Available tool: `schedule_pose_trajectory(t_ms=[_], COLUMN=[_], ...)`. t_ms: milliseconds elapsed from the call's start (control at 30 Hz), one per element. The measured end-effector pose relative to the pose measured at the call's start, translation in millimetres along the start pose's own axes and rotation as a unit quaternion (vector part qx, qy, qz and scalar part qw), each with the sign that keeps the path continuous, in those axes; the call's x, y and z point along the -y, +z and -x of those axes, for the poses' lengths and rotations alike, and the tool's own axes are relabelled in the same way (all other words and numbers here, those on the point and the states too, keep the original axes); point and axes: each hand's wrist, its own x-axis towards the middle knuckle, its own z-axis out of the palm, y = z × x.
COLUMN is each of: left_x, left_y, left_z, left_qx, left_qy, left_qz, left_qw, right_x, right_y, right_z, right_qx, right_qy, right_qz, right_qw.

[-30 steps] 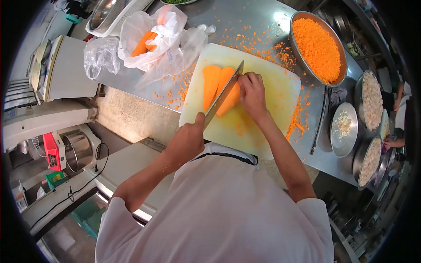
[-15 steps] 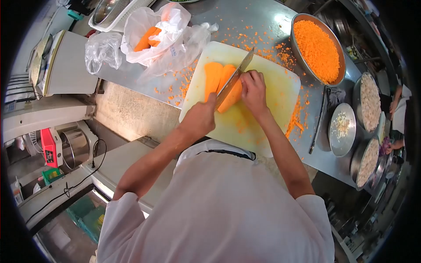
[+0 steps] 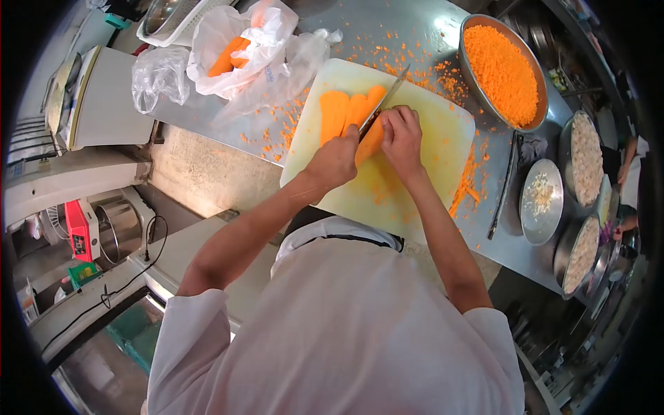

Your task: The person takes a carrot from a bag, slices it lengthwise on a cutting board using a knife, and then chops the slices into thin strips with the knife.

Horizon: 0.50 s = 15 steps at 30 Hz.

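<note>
My left hand is wrapped round the handle of a kitchen knife, its blade angled up and to the right. Under the blade, a carrot piece lies on the white cutting board, and my right hand grips it from the right with curled fingers. Left of the knife, flat carrot slices rest on the board. Part of the carrot is hidden by the blade and my hands.
A metal bowl of chopped carrot stands back right. A plastic bag with whole carrots sits back left. Carrot bits litter the steel table. More bowls and a long thin dark tool lie right, near another person's arm.
The knife and my left hand have shifted right across the carrot. Another cut slice now shows on the blade's left side, while my right hand keeps hold of the narrower remaining piece.
</note>
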Motion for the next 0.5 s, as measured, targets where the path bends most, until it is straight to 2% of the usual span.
schedule_pose_trajectory(t_ms=[133, 200, 300, 433, 500], left_x=[-15, -23, -20, -9, -4], left_y=[-32, -46, -54, -33, -10], left_z=[39, 67, 93, 82, 54], left_qx=[0.035, 0.067, 0.070, 0.094, 0.051], left_qy=[-0.025, -0.070, -0.045, -0.073, -0.063], left_qz=[0.009, 0.023, 0.029, 0.032, 0.045], left_qw=[0.999, 0.995, 0.996, 0.992, 0.996], right_x=[0, 0, -2, -1, 1], right_y=[1, 2, 4, 4, 5], right_z=[-1, 0, 0, 2, 0], right_qx=[-0.006, -0.001, 0.006, 0.003, -0.014], right_qy=[-0.003, 0.001, 0.002, 0.007, 0.013], right_qz=[0.028, 0.026, 0.016, 0.017, 0.022], right_qw=[1.000, 1.000, 1.000, 1.000, 1.000])
